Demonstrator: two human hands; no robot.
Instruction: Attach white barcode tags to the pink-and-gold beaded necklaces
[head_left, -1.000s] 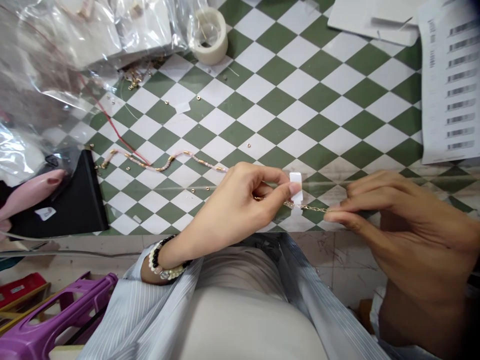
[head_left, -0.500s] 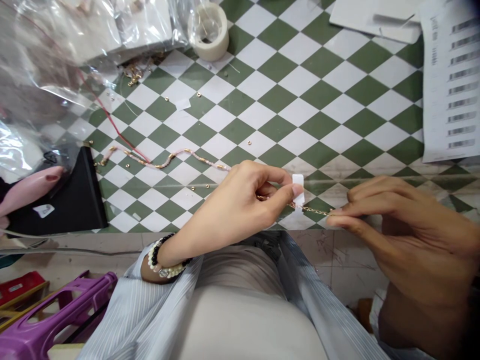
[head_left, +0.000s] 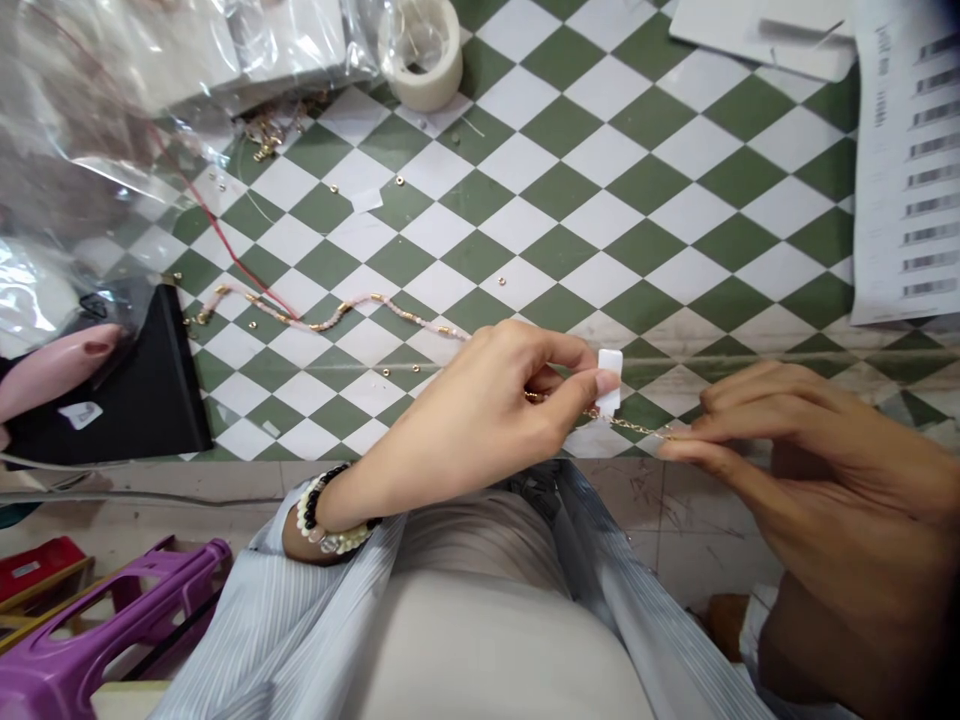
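while left hand [head_left: 487,425] pinches white tag [head_left: 610,370] | right hand [head_left: 817,450] pinches chain [head_left: 636,427] | clear bags [head_left: 363,52] hold cards [head_left: 296,45]

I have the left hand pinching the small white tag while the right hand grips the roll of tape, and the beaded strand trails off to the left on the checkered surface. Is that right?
Not quite: the head view shows the right hand pinching the end of the thin gold chain, not the tape roll.
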